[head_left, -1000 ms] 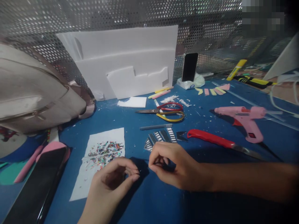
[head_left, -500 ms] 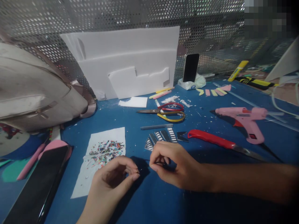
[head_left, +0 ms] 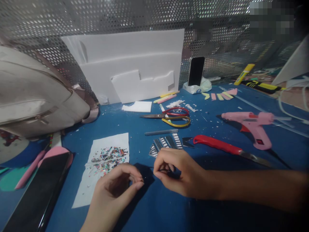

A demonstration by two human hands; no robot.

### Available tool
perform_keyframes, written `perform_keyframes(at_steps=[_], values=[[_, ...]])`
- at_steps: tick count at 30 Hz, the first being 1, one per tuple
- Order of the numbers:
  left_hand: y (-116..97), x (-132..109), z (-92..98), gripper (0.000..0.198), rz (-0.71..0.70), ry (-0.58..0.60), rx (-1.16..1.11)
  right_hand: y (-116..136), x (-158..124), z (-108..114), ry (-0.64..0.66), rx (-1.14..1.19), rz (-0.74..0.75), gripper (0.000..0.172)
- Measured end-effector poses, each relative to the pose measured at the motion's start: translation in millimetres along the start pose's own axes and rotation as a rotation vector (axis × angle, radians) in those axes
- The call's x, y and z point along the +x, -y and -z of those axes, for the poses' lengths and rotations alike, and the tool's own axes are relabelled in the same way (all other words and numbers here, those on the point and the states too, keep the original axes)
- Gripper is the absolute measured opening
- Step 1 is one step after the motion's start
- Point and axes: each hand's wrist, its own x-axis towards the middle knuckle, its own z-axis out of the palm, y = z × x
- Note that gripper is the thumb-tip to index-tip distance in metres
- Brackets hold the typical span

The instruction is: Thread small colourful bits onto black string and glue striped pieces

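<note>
Left hand (head_left: 120, 186) pinched nearly closed, contents unclear; right hand (head_left: 182, 172) curled, gripping a thin dark piece (head_left: 165, 169) — striped pieces (head_left: 164, 141) just beyond look finished, shiny bits (head_left: 114, 153) remain loose on paper (head_left: 80, 197)

The person's 2 hands are ungloved: the left hand (head_left: 118, 187) and the right hand (head_left: 180, 170) both have slim, smooth fingers (head_left: 131, 169). The right forearm (head_left: 253, 187) is bare along its visible length, slender, its elbow end lost in dark blur. Of the left forearm (head_left: 98, 219), a short bare stretch shows.
</note>
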Motion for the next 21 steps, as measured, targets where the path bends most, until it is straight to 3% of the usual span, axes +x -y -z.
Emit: perform_keyframes(at_steps=[10,17,21], values=[[-2.5,2.5,-1.4,0.010,-0.016,-0.008,0.003,2.4,-1.4,0.2,-0.030,0.031,0.021,0.005],[-8.0,-1.2,-5.1,0.005,0.093,-0.063,-0.049,-0.4,-0.6,-0.4,0.001,0.015,-0.016,0.006],[-6.6,-1.0,-4.1,0.006,0.075,-0.030,-0.056,1.1,-1.1,-0.6,0.004,0.027,-0.012,0.006]])
